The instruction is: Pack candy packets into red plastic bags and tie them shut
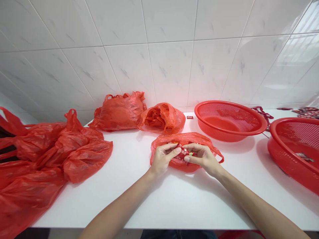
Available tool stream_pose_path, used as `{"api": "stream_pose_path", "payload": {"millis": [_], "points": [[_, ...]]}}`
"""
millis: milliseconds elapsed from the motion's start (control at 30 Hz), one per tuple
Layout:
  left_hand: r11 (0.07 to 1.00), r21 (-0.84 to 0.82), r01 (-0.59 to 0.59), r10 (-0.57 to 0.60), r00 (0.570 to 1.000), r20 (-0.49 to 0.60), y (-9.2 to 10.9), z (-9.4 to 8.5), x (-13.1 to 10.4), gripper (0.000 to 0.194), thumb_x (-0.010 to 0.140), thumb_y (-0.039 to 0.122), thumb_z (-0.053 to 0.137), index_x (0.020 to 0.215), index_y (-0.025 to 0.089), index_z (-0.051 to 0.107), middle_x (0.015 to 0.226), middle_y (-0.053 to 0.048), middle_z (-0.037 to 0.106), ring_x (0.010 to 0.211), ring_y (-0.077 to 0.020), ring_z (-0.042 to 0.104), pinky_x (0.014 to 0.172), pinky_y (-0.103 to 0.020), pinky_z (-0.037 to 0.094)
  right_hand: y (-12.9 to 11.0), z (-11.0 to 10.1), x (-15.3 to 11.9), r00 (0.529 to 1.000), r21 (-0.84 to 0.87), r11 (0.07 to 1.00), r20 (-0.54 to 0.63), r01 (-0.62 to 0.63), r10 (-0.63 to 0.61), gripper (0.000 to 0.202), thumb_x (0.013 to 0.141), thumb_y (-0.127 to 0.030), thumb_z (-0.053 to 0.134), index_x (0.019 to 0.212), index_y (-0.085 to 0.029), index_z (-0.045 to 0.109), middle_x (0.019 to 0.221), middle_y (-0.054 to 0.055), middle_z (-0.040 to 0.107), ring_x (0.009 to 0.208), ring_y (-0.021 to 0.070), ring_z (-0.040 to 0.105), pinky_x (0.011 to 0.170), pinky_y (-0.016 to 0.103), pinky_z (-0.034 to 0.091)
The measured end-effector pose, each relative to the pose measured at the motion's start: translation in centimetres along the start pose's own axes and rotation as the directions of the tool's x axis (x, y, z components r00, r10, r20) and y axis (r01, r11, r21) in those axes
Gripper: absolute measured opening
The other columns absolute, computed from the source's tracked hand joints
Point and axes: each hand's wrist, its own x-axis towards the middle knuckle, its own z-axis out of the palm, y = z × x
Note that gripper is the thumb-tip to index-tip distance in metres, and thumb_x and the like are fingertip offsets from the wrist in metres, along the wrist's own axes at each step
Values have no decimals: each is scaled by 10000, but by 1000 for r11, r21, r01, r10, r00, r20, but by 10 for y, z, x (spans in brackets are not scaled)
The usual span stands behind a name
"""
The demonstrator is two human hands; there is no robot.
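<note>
An open red plastic bag lies on the white table in front of me, with small red packets inside it. Over its mouth, my left hand pinches a small red packet with white print between thumb and fingers. From the other side my right hand has its thumb and fingers closed on the same packet, near a small green and white spot. The bag's handle loop sticks out to the right of my right hand.
Several filled red bags lie at the left. A tied bag and a rolled bag rest by the tiled wall. Red baskets stand at the right. A small packet lies behind; more packets are far right.
</note>
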Motion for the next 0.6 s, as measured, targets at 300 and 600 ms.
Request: {"api": "stream_pose_path", "payload": {"millis": [300, 600], "points": [[998, -16, 54, -54, 998, -14, 0, -2, 0, 347, 761, 505, 762, 737, 159, 773, 770, -43, 729, 767, -190, 662, 789, -332, 545, -2, -3, 2, 998, 58, 997, 31, -57, 56, 275, 797, -434, 786, 928, -204, 714, 769, 2, 698, 667, 143, 644, 697, 295, 547], [969, 237, 73, -29, 983, -184, -16, -13, 9, 298, 828, 234, 646, 1106, 210, 751, 1249, -74, 732, 1188, -250, 659, 1048, -400, 507, 10, -23, 4, 922, -804, 572, -82, 163, -378, 428, 817, -135, 501, 1159, -271, 721, 1146, 88, 714, 1060, 289, 659, 895, 449, 550]]}}
